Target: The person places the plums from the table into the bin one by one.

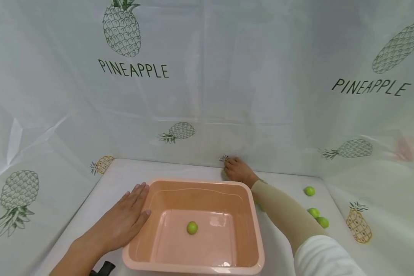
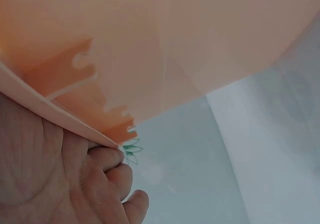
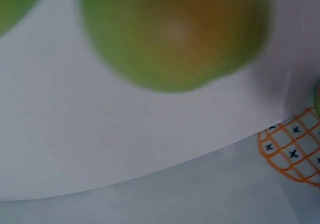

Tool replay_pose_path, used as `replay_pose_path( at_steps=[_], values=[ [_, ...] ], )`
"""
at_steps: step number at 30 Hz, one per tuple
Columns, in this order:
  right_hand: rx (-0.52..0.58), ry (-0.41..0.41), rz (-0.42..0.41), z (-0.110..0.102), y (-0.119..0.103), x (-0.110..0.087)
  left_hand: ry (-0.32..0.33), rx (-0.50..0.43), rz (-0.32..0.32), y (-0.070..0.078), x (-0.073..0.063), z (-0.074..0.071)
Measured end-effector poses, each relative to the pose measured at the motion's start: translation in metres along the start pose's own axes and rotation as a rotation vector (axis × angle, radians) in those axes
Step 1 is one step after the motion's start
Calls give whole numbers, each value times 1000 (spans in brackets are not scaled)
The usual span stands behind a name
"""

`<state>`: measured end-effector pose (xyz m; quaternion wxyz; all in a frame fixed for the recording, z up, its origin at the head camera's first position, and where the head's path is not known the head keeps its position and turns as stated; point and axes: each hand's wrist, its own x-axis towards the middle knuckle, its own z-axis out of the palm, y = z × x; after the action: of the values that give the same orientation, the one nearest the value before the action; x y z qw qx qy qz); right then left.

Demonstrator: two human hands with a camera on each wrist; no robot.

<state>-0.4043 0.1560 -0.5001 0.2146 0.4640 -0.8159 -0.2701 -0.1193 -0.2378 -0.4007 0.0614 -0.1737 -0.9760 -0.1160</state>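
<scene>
A pink plastic basin (image 1: 252, 214) stands on the white-covered table, with one green lime (image 1: 192, 227) on its floor. My left hand (image 1: 127, 216) lies flat against the basin's left rim, fingers straight; the left wrist view shows the basin's outer wall (image 2: 165, 49) just above my palm (image 2: 45, 174). My right hand (image 1: 237, 171) reaches past the basin's far right corner to the back curtain, fingers bent down onto the table. What lies under them is hidden. A blurred green lime (image 3: 175, 34) fills the right wrist view.
Three more limes (image 1: 309, 191) (image 1: 313, 212) (image 1: 322, 222) lie on the table to the right. A green bit (image 1: 261, 207) peeks out beside my right forearm. Pineapple-print curtains (image 1: 207, 96) close in the back and sides. A black object (image 1: 103, 267) sits at the near edge.
</scene>
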Motion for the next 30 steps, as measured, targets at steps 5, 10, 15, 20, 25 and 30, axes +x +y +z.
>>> replay_pose_path(
  at_steps=[5,10,15,20,25,30],
  values=[
    [-26,-69,45,1,5,-24,-8,-7,6,0,0,0],
    [-24,-132,96,3,14,-51,-6,-9,12,0,0,0],
    [-10,-154,157,5,22,-77,-3,-7,20,1,1,-1],
    [14,-79,268,11,28,-103,-16,-14,12,2,2,0],
    [24,109,364,10,37,-118,-46,-30,-13,3,4,-2],
    [-19,65,373,-5,47,-127,-64,-31,-22,2,5,-3]
  ],
)
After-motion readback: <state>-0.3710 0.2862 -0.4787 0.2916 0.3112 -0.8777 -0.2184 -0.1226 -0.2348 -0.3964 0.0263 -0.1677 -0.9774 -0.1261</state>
